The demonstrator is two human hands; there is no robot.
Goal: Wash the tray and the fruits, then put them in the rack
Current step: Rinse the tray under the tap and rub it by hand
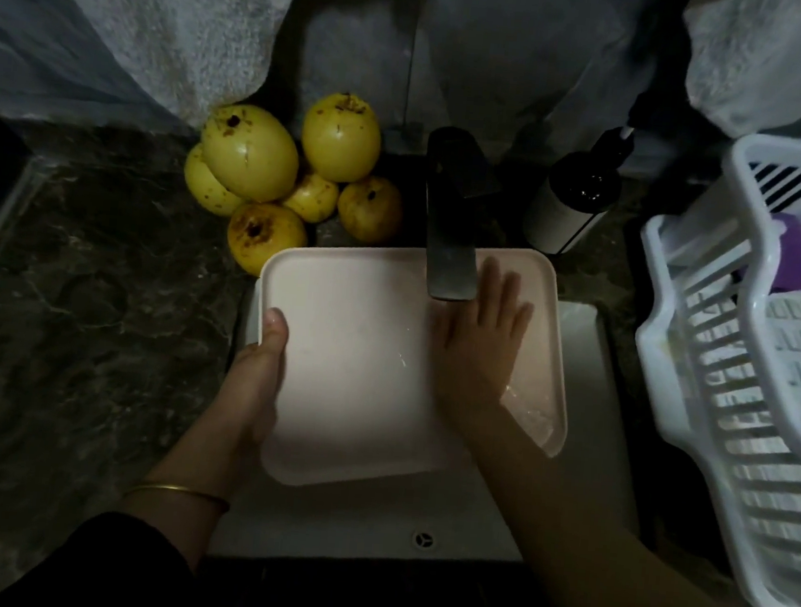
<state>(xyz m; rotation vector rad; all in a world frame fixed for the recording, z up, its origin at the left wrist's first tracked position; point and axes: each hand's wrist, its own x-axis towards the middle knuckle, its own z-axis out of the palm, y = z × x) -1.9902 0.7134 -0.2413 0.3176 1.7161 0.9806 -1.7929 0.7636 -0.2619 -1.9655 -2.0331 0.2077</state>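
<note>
Gripping the tray (351, 347) by its rim, left hand (256, 378) steadies it; flat right hand (482, 344) presses beneath faucet (447, 239), presumably rinsing.

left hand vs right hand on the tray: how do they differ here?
Left hand grips the pink tray by its left rim, thumb over the edge. The right hand lies flat on the inside, fingers straight. Left hand sits at the tray's side, and the right hand's fingertips reach beside the faucet spout. Left wrist wears a thin bangle, while the right wrist is bare. Shared: both touch the tray over the sink.
</note>
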